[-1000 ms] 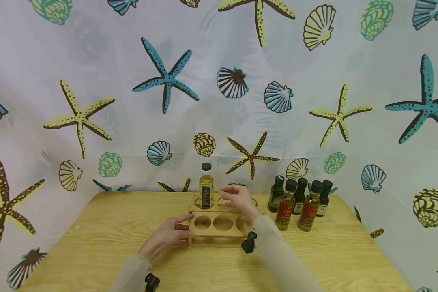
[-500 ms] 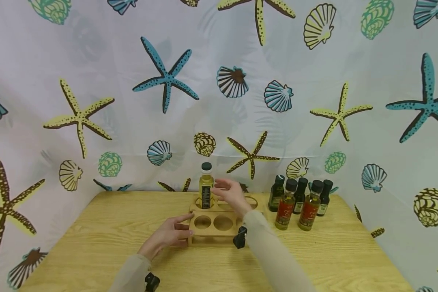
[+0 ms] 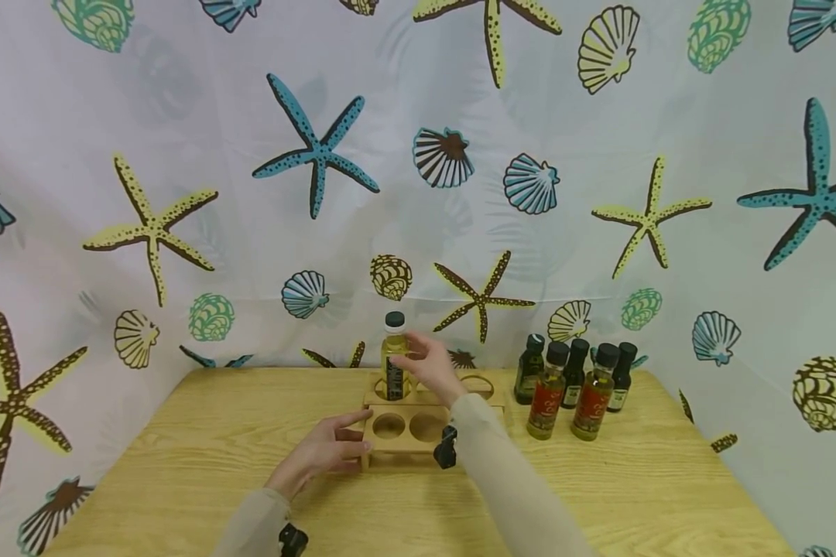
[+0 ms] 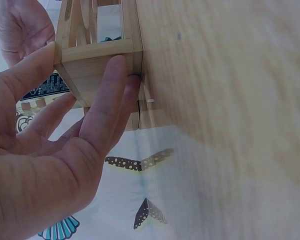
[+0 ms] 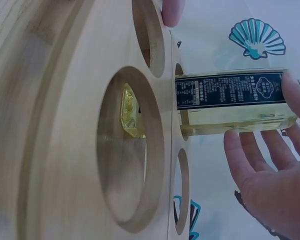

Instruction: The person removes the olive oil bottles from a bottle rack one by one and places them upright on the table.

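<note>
A wooden bottle rack (image 3: 400, 444) with two tiers of round holes stands on the table. In its back-left hole stands a clear bottle of yellow oil (image 3: 394, 352) with a dark cap and black label, its base visible through a front hole in the right wrist view. My right hand (image 3: 430, 368) holds this oil bottle (image 5: 230, 95) from the right, thumb across the label side and fingers on the other side. My left hand (image 3: 322, 452) rests against the rack's left end, its extended fingers touching the end panel (image 4: 92, 75).
Right of the rack stand two red-labelled oil bottles (image 3: 546, 402) in front of several dark bottles (image 3: 620, 379). A white cloth (image 3: 418, 232) printed with starfish and shells hangs behind the wooden table (image 3: 202, 433) and along its sides.
My right hand has moved left from above the rack's back holes to the oil bottle and now has its fingers round it. The left hand stays at the rack's end.
</note>
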